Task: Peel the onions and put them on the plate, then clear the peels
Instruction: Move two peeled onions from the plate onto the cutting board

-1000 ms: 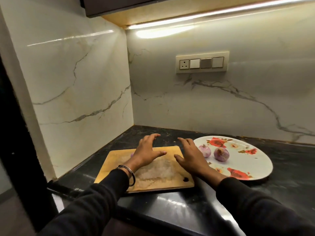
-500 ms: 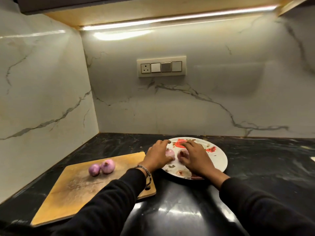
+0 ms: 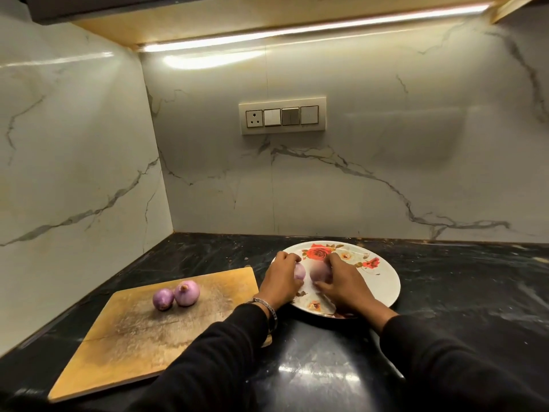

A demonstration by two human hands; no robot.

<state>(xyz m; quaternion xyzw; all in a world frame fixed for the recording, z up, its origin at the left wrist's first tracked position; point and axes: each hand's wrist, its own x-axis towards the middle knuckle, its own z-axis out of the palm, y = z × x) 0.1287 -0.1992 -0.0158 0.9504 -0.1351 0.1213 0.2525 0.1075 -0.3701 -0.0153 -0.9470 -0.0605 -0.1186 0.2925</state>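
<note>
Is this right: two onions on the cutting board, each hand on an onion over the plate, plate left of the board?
Not quite. The head view shows the plate right of the cutting board, not left. The rest holds: two onions on the board, left hand and right hand each on an onion.

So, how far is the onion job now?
Done: nothing is clearly finished. In hand: the left hand and right hand each grip an onion over the plate; whether these two are peeled I cannot tell. Left: two onions lie side by side on the board, seemingly unpeeled. No peels show yet, so clearing comes last.
</note>
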